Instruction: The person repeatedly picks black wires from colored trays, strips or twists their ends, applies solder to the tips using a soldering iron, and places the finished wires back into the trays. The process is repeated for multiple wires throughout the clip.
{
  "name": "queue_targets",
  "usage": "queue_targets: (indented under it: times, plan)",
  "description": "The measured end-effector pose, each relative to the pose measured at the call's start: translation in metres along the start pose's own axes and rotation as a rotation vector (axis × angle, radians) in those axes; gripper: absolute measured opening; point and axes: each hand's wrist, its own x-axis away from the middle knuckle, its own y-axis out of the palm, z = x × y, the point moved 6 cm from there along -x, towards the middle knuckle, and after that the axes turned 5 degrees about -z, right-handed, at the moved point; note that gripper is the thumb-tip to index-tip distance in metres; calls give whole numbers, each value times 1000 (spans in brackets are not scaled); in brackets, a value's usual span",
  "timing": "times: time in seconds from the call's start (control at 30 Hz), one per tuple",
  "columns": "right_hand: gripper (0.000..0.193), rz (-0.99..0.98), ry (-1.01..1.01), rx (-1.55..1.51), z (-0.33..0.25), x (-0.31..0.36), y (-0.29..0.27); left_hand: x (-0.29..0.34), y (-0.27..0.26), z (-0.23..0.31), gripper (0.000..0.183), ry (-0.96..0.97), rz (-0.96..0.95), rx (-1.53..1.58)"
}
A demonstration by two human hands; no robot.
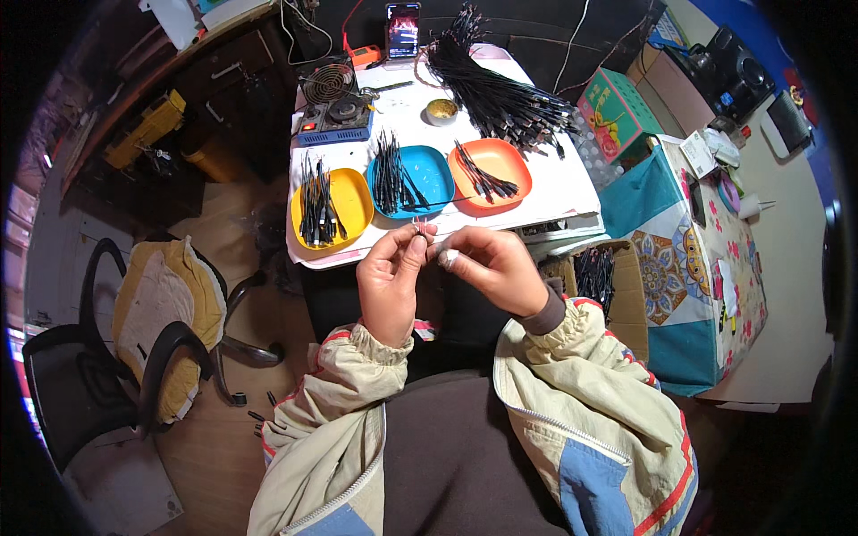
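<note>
My left hand is closed in a pinch just in front of the worktable's near edge. Fine reddish and pale wire ends stick up from its fingertips, apparently the stripped end of a cable. Close beside it on the right, my right hand has thumb and fingers pressed together, and what they hold cannot be made out. Something white covers its thumb tip. Beyond the hands, black cables lie in a yellow tray, a blue tray and an orange tray.
On the white table stand a blue soldering-type device with a fan, a small bowl, a phone and a big bundle of black cables. A cardboard box sits right, an office chair left.
</note>
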Motion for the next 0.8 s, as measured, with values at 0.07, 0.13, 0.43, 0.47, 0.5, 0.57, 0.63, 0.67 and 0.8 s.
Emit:
queue_targets:
  times: [0.07, 0.13, 0.43, 0.47, 0.5, 0.57, 0.63, 0.67, 0.8]
  plan:
    - [13, 77, -37, -92, -4, -2, -9, 2, 4, 2, 18, 30, -22, -112]
    - [15, 85, -81, -196, -7, -7, -12, 4, 9, 2, 18, 52, -52, -169]
    - [19, 349, -493, 619, -38, 4, -2, 8, 7, -6, 15, -2, -79, -288]
    - [16, 354, -478, 537, -34, 4, -4, 8, 6, -9, 15, -33, -78, -236]
    - [13, 333, -415, 473, -27, 2, -6, 7, 7, -11, 16, -56, -88, -168]
    - [12, 214, -87, -255, 10, -9, -8, 8, 6, -15, 16, -123, -83, -68]
    - [11, 109, -65, -654, 24, -12, 0, 8, 7, -17, 16, -165, -82, 38]
    - [11, 64, -29, -836, 31, -14, 5, 9, 7, -18, 16, -192, -76, 81]
    - [11, -64, 12, -1151, 41, -13, 16, 9, 9, -21, 16, -260, -90, 239]
